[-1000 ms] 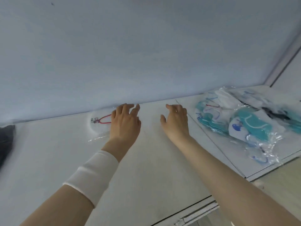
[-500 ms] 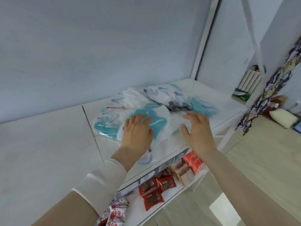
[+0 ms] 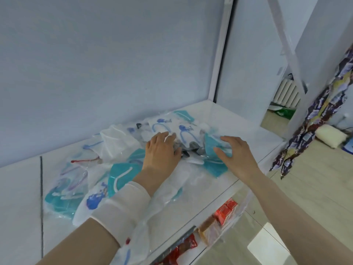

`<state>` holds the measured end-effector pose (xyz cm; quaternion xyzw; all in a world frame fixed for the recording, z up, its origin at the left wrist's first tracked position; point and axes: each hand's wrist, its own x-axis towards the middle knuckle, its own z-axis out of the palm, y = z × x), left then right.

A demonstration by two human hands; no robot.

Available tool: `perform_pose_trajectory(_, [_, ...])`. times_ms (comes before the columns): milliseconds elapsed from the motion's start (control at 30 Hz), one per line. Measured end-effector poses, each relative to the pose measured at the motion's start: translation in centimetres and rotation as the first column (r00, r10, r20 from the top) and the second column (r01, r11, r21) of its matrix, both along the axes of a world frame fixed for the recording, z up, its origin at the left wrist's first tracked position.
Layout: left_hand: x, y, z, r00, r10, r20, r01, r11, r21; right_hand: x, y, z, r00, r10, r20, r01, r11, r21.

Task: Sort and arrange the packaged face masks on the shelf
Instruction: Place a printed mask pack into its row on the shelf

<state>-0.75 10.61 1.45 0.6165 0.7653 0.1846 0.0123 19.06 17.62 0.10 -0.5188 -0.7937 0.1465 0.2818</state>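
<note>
A loose heap of packaged face masks (image 3: 118, 175) in clear wrappers, teal and white with blue prints, covers the right half of the white shelf (image 3: 235, 127). My left hand (image 3: 160, 152) lies flat on the middle of the heap, fingers resting on a white pack with blue loops (image 3: 172, 127). My right hand (image 3: 236, 155) hovers with fingers spread over a teal pack (image 3: 214, 167) near the shelf's front right. Neither hand grips anything. My left forearm hides some packs.
A white wall backs the shelf, and a white upright post (image 3: 219, 54) stands at its right rear corner. Red snack packets (image 3: 225, 209) hang on the level below. A patterned cloth (image 3: 315, 111) and a radiator (image 3: 286, 92) are to the right.
The view swung right from the bare left part of the shelf to the mask heap. Both hands moved onto the heap and have since shifted farther back and right across it.
</note>
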Motion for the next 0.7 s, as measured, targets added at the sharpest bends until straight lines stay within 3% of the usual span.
perform_pose_trajectory(300, [-0.8,9.2,-0.5,0.996,0.019,-0.085,-0.036,0.978,-0.206,-1.7,7.4,0.6,0.999,0.032,-0.023,-0.033,0.997,-0.064])
perform_pose_trajectory(433, [-1.3,10.4,-0.3,0.987,0.054,-0.151,-0.071,0.991,-0.112,-2.6,10.0,0.7,0.995,0.071,-0.066,-0.077,0.993,-0.09])
perform_pose_trajectory(500, [-1.8,10.6,0.2,0.992,0.104,-0.069,-0.105,0.994,-0.006,-3.2,11.0,1.1,0.989,0.087,-0.121,-0.101,0.988,-0.113])
perform_pose_trajectory(567, [-2.7,10.3,1.4,0.977,0.155,0.148,-0.172,0.978,0.114,-4.1,11.9,1.5,0.976,0.109,-0.188,-0.137,0.98,-0.141])
perform_pose_trajectory(700, [-6.2,7.4,4.5,0.803,0.201,0.561,-0.411,0.868,0.278,-6.4,13.6,1.9,0.951,0.274,-0.146,-0.294,0.946,-0.139])
